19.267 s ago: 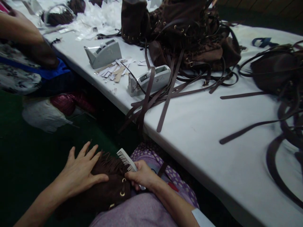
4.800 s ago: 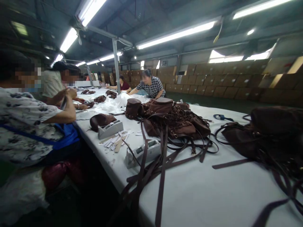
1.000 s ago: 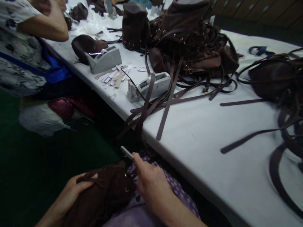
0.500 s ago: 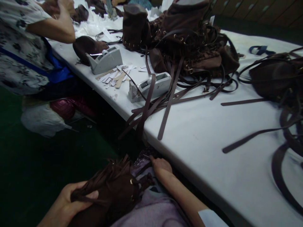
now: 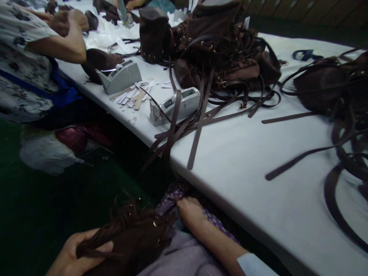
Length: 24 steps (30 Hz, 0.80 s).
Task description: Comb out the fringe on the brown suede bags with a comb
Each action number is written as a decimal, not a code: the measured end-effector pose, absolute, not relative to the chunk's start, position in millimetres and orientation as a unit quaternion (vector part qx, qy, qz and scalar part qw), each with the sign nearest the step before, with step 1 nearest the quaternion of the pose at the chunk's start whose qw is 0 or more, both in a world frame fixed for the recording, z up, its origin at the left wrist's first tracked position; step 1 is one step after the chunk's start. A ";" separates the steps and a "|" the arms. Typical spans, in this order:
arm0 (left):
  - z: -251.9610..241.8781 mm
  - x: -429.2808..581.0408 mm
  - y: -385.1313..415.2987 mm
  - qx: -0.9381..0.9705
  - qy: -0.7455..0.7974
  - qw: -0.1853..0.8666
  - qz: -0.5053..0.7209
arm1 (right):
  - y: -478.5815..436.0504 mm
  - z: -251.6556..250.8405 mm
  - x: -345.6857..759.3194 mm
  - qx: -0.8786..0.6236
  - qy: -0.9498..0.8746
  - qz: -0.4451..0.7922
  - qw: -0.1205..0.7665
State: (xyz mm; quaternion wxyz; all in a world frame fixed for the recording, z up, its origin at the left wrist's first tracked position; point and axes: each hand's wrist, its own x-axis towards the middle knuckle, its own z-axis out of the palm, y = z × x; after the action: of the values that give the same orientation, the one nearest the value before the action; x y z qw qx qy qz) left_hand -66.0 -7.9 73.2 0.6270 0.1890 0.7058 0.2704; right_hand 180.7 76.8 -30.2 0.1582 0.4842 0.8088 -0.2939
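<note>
At the bottom of the head view, a dark brown fringed bag (image 5: 135,237) with gold eyelets lies over my lap. My left hand (image 5: 83,251) is closed round its near left end, the thumb pressing on top. Just beyond the bag's far right end is my right hand (image 5: 189,211), with its fingers pinched together. A thin dark drawstring (image 5: 168,210) runs from the bag to those fingertips; its end is hidden by the hand. Purple dotted cloth and a greyish lilac garment (image 5: 184,253) lie beneath.
A white-covered table (image 5: 230,165) runs along my right. It bears a heap of brown bags (image 5: 212,42), loose straps (image 5: 198,130), two tape dispensers (image 5: 181,105) (image 5: 123,76) and paper strips (image 5: 133,94). A co-worker (image 5: 25,57) stands at far left, handling something brown.
The view has shifted slightly, so the table things appear further left. The bag's fringe is more tousled, and my right hand is slightly lower and further left in view. Both hands keep their grip.
</note>
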 end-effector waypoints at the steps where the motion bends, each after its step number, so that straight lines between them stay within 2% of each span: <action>1: 75.1 -68.9 -8.9 0.184 0.709 0.621 0.280 | 82.0 -36.4 190.5 0.502 0.801 -0.286 0.156; 3: 77.3 -72.3 -8.8 0.182 0.715 0.612 0.285 | 91.5 -37.4 205.9 0.533 0.788 -0.266 0.155; 5: 78.5 -70.6 -6.4 0.194 0.710 0.615 0.282 | 98.3 -25.6 212.1 0.570 0.766 -0.277 0.108; 6: 79.0 -68.2 -4.9 0.202 0.703 0.621 0.281 | 100.4 -17.2 211.8 0.584 0.743 -0.323 0.052; 9: 80.2 -61.2 -0.7 0.237 0.675 0.641 0.279 | 102.2 4.9 203.8 0.553 0.579 -0.575 -0.169; 10: 80.2 -60.5 0.4 0.251 0.668 0.646 0.269 | 101.2 8.7 200.9 0.526 0.517 -0.641 -0.211; 12: 78.9 -62.5 2.2 0.294 0.654 0.652 0.248 | 97.1 9.5 196.8 0.505 0.461 -0.702 -0.200; 16: 70.5 -71.0 5.7 0.437 0.586 0.646 0.219 | 81.7 -4.3 192.2 0.488 0.460 -0.737 -0.079; 18: 64.0 -71.5 7.2 0.460 0.554 0.665 0.200 | 73.4 -10.9 187.8 0.444 0.437 -0.777 -0.092; 20: 56.3 -68.5 8.8 0.446 0.532 0.697 0.180 | 67.1 -15.8 181.7 0.408 0.399 -0.809 -0.143; 24: 39.9 -58.7 14.7 0.449 0.505 0.720 0.159 | 59.4 -24.2 173.5 0.420 0.363 -0.808 -0.199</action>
State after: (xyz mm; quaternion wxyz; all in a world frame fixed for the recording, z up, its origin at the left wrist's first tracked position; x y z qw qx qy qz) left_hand -58.7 14.7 39.9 0.7199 0.4486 0.5053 0.1589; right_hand 173.5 59.4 -24.2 -0.1995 0.4197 0.3630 -0.8077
